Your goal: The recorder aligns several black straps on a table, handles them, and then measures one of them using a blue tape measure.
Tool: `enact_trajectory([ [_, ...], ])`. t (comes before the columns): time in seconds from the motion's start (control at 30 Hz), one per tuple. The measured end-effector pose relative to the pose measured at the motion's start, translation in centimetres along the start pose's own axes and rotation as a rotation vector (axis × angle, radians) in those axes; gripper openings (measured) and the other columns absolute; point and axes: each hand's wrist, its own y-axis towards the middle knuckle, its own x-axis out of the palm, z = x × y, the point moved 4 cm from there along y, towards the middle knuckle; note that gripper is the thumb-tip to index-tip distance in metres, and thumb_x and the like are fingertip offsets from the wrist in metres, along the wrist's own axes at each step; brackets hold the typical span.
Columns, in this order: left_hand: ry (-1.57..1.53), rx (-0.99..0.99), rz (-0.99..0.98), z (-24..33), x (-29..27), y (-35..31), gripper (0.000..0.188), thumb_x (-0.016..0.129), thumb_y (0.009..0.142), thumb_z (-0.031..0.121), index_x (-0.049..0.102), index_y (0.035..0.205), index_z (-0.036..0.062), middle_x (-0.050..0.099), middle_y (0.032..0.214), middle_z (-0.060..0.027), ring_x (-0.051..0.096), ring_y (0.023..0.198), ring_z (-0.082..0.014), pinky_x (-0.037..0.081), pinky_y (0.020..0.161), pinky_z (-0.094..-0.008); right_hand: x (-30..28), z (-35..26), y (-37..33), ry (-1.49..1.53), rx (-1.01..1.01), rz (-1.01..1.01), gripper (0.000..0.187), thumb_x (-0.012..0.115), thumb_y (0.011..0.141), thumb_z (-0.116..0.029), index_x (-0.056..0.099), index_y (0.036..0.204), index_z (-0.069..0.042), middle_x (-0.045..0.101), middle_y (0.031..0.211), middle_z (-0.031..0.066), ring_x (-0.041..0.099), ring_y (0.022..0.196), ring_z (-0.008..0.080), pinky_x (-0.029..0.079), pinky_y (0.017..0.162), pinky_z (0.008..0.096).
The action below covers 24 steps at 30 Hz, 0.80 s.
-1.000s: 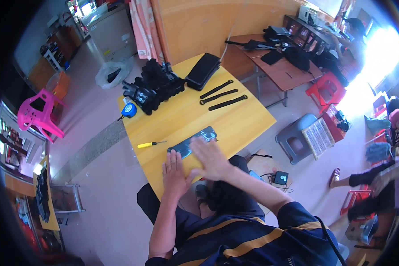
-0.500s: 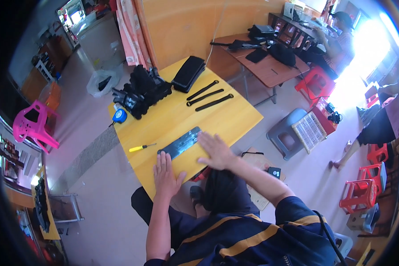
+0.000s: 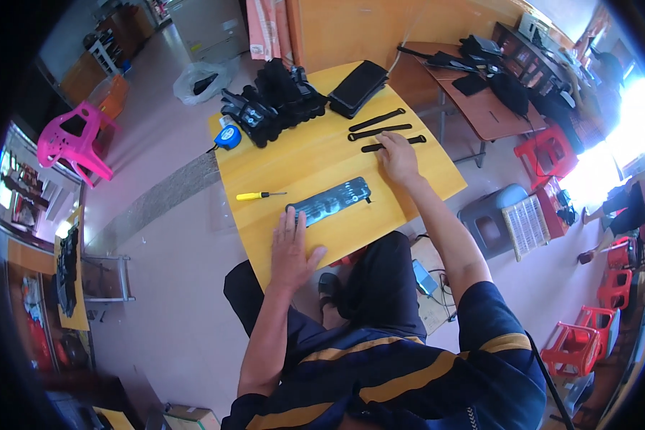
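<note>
My left hand [image 3: 292, 251] lies open at the left end of a dark, glossy flat rectangular piece [image 3: 331, 201] with a small black tab at its right end. My right hand [image 3: 399, 159] is over the nearest of three black straps [image 3: 417, 140], its fingers bent down and closed on it; the exact fingertip contact is partly hidden. Just beyond, the other two straps, the middle one [image 3: 369, 134] and the far one [image 3: 389, 119], lie side by side. A yellow-handled screwdriver [image 3: 252, 196] rests left of the glossy piece.
Black gloves [image 3: 283, 100] are piled at the table's far left, beside a blue tape measure [image 3: 228, 137]. A black stack of flat pouches [image 3: 359, 87] is at the far edge. A grey stool [image 3: 489, 218] stands right of the yellow table [image 3: 258, 236]. Another person [image 3: 600, 89] is at the back right.
My right hand has left the glossy piece and moved away from me to the nearest strap. My left hand stays at the piece's left end. The whole view has shifted.
</note>
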Motion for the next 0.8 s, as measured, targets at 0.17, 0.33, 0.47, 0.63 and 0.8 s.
enact_trajectory([
  [0.17,-0.038,0.011,0.146,-1.7,-1.5,-0.8,0.086,0.071,0.088,0.042,0.036,0.155,0.0007,0.03,0.162,-0.0266,0.028,0.149,-0.0476,0.025,0.122,-0.0528,3.3,-0.5,2.4,-0.068,0.024,-0.182,0.014,0.07,0.084,-0.015,0.075,0.097,-0.012,0.07,0.101,0.0112,0.066,0.102,0.0335,0.051,0.09,0.0484],
  [0.33,-0.052,0.022,0.144,-0.3,-1.3,-0.4,0.079,0.07,0.09,0.041,0.043,0.15,-0.0018,0.036,0.157,-0.0296,0.033,0.146,-0.0487,0.027,0.121,-0.052,2.3,2.4,1.2,-0.059,0.028,-0.199,0.012,0.07,0.081,-0.012,0.072,0.092,-0.011,0.069,0.09,0.0119,0.067,0.089,0.0347,0.053,0.082,0.0483],
  [0.47,-0.091,0.026,0.208,-0.3,-1.7,-0.9,0.074,0.069,0.092,0.042,0.046,0.148,-0.0019,0.038,0.156,-0.0287,0.033,0.147,-0.0471,0.027,0.122,-0.0509,0.5,1.0,0.1,0.011,-0.021,-0.199,0.009,0.066,0.083,-0.005,0.067,0.092,-0.008,0.068,0.087,0.0162,0.067,0.086,0.0384,0.053,0.076,0.0495],
  [0.63,-0.204,-0.038,0.354,-0.1,-2.6,-2.6,0.071,0.07,0.092,0.037,0.047,0.148,0.0,0.037,0.157,-0.0269,0.035,0.146,-0.0455,0.03,0.121,-0.0503,-5.5,-6.4,-1.2,0.509,0.081,-0.272,0.009,0.054,0.09,0.006,0.06,0.09,-0.001,0.064,0.083,0.0126,0.064,0.08,0.0235,0.05,0.076,0.0329],
  [0.8,-0.329,0.07,0.352,8.2,-5.2,-1.8,0.078,0.077,0.085,0.034,0.046,0.147,-0.0012,0.034,0.158,-0.0267,0.032,0.147,-0.0452,0.03,0.121,-0.0498,-10.9,-15.6,-5.4,1.419,0.242,-0.496,0.009,0.059,0.09,0.001,0.059,0.085,-0.006,0.066,0.092,0.0071,0.062,0.097,0.0207,0.048,0.094,0.0326],
])
